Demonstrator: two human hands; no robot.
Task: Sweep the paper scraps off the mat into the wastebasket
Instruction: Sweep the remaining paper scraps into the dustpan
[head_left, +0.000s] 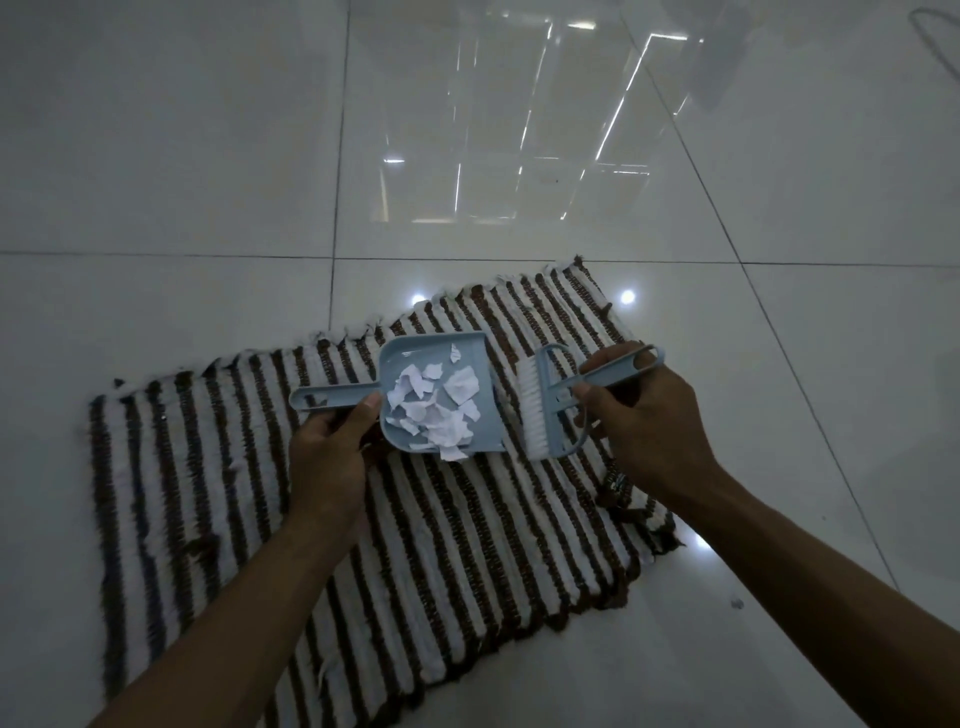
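- Left hand (327, 447) is closed around the handle of the dustpan (436, 395); thumb on top near the pan body, fingers wrapped beneath.
- Right hand (644, 415) is closed around the handle of the brush (545, 410); bristles face the pan's open lip, just beside it.
- Paper scraps (434, 410) sit piled inside the dustpan, near mat (363, 519) centre. One scrap overhangs the pan's edge at 6 o'clock.
- No loose scraps seen on the mat; stripes and dim light could hide small ones.
- Wastebasket not in view.
- Judgement: sweeping looks nearly complete; the step in hand is securing the load, then carrying it.
- To do it well: nudge the overhanging scrap inward with the bristles, tip the lip slightly up, keep the brush against the opening as a gate, and move slowly; the paper is light and drifts.
- Dustpan long axis runs 9 to 3 o'clock: handle toward 9, open lip toward 3 to 4.
- Brush handle points toward 2 o'clock; bristle row runs roughly 12 to 6.
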